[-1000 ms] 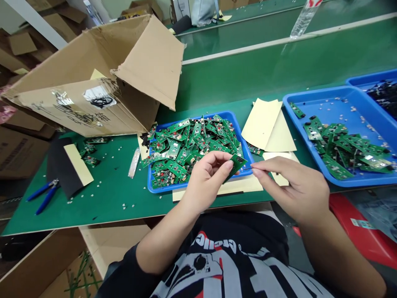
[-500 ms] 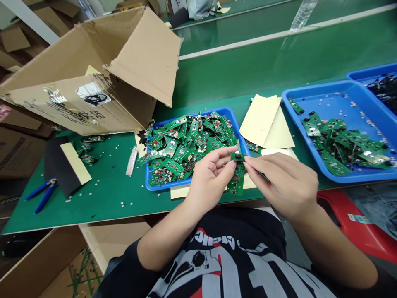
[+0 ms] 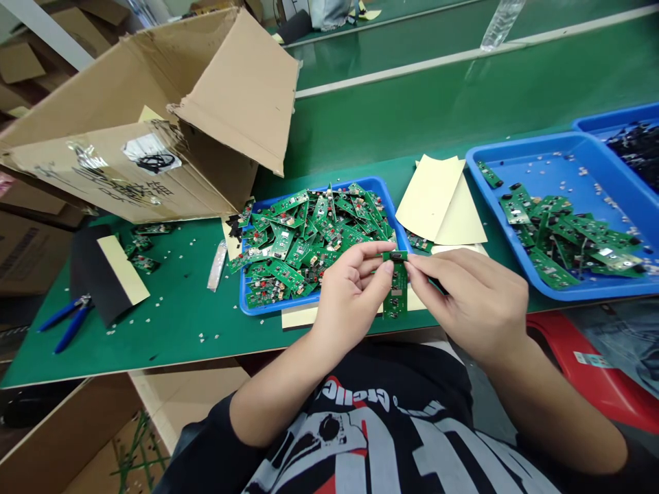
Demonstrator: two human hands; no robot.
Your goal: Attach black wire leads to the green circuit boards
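Observation:
Between my two hands is a green circuit board point(image 3: 396, 291), held upright, with a black part along its top end. My left hand point(image 3: 355, 278) pinches its left edge between thumb and fingers. At the upper right corner, the thumb and forefinger of my right hand point(image 3: 471, 298) close on the same board. Just beyond my left hand lies a blue tray point(image 3: 249, 310) heaped with green circuit boards point(image 3: 309, 240). Farther right stands a larger blue tray point(image 3: 559, 296), with more boards point(image 3: 561, 233) and small pale bits in it.
A big open cardboard box point(image 3: 200, 182) stands at the back left. Blue-handled cutters point(image 3: 72, 326) and black sheet point(image 3: 95, 274) lie left on the green table point(image 3: 180, 302). Yellow paper sheets point(image 3: 432, 199) lie between the trays. Another blue tray point(image 3: 592, 123) holds black parts. A red stool point(image 3: 576, 357) stands at right.
The held board has turned slightly, so its lower end hangs straighter and a little to the right. Both hands keep their grip in nearly the same place.

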